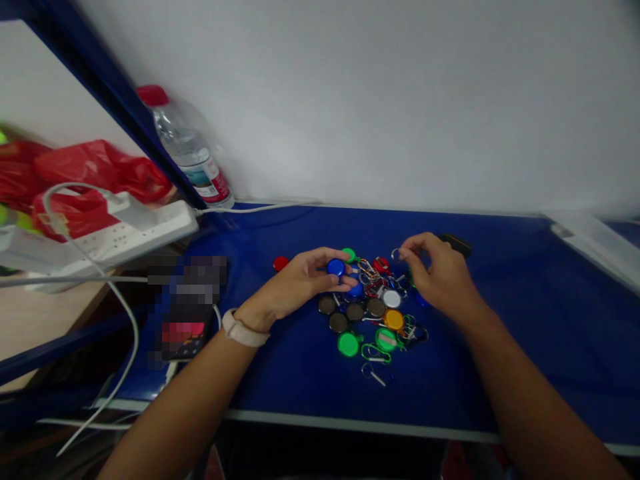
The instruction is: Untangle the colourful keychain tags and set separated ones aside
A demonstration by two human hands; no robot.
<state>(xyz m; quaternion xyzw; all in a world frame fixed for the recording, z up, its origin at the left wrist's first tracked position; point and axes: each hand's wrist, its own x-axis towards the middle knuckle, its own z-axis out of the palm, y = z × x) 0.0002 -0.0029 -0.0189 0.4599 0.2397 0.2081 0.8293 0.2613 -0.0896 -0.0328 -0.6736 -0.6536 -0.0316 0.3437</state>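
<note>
A pile of round coloured tags and wire key rings lies in the middle of the blue table. My left hand pinches a blue round tag between thumb and fingers, just left of the pile. My right hand hovers over the pile's right side and pinches a small metal ring at its fingertips. A pale band sits on my left wrist. Green tags, dark tags, an orange tag and a white tag lie loose below my hands.
A lone red tag lies left of the pile. A water bottle stands at the back left by a white power strip and red plastic bags. A dark object lies behind my right hand. A white tray edge is at the right.
</note>
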